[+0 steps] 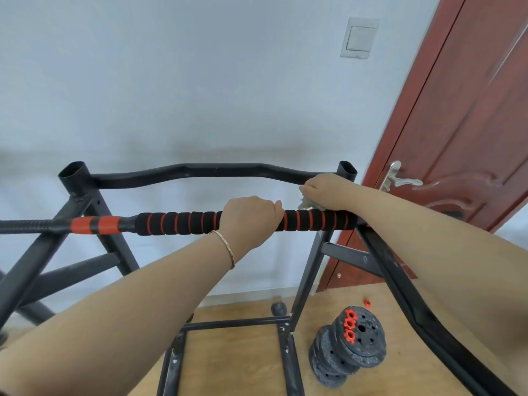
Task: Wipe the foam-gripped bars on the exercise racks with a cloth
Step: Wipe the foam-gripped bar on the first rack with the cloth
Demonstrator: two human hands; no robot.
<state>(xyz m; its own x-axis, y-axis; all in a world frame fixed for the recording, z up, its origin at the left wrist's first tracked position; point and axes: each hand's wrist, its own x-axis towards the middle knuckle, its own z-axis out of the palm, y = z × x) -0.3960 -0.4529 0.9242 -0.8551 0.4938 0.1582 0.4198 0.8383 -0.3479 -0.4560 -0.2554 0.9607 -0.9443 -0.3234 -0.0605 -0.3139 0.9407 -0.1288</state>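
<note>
A bar with black foam grip and orange rings [183,222] lies across the black metal rack [197,171], running left to right. My left hand [251,214] grips the foam section near its middle, fingers curled over the top. My right hand [328,191] holds a pale, crumpled cloth [307,203] pressed on the foam near the bar's right end, beside the rack's right upright [347,170]. Most of the cloth is hidden under the hand.
A stack of dark weight plates with orange collars [351,350] sits on the wooden floor at lower right. A loose orange collar [367,303] lies nearby. A red-brown door with a metal handle [397,178] stands at right; a white wall is behind.
</note>
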